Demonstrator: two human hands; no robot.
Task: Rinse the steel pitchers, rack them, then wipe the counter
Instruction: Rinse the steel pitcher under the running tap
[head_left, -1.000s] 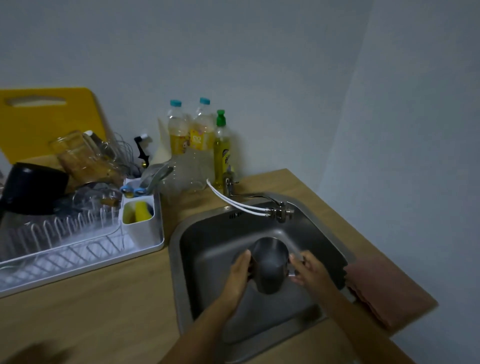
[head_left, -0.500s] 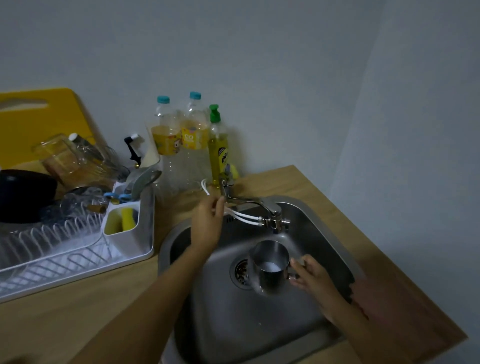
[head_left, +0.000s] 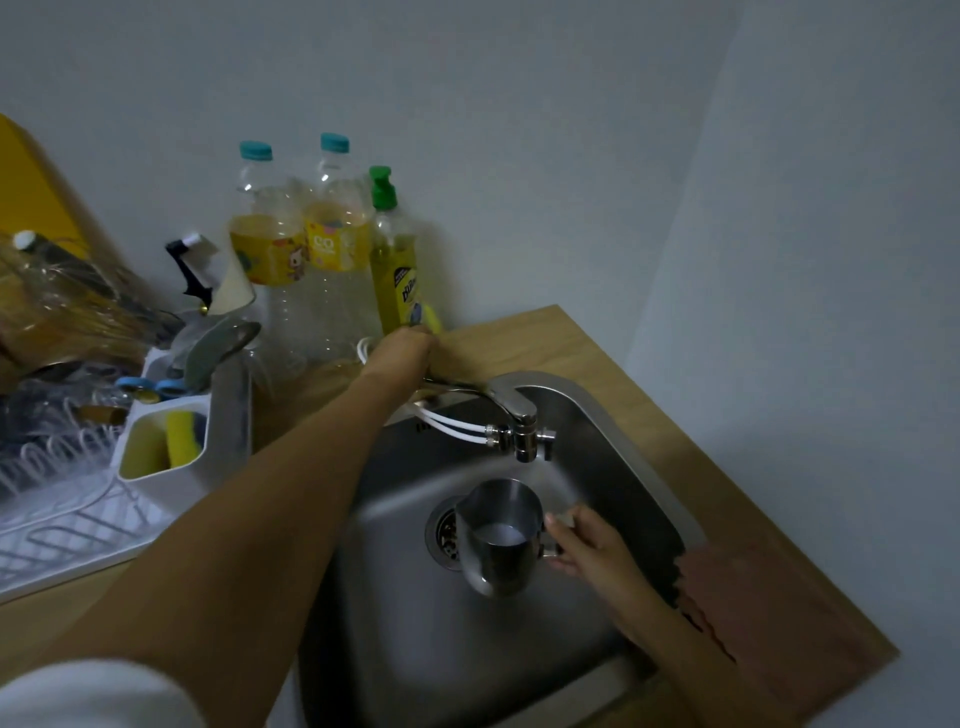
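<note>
A steel pitcher (head_left: 498, 535) hangs upright over the sink (head_left: 613, 415), just below the faucet spout (head_left: 524, 441), with some water in its bottom. My right hand (head_left: 582, 545) grips its handle from the right. My left hand (head_left: 410, 348) reaches across to the back of the sink and closes on the faucet handle, which it mostly hides. Whether water runs from the spout is hard to tell in the dim light.
A white dish rack (head_left: 78, 519) with glassware, utensils and a yellow sponge caddy (head_left: 166, 447) stands at left. Two plastic bottles (head_left: 301, 249) and a dish soap bottle (head_left: 395, 270) line the wall. A reddish cloth (head_left: 769, 613) lies on the wooden counter (head_left: 571, 338) right of the sink.
My left hand left the pitcher's side and reached back to the faucet handle. My right hand kept the pitcher by its handle, now under the spout.
</note>
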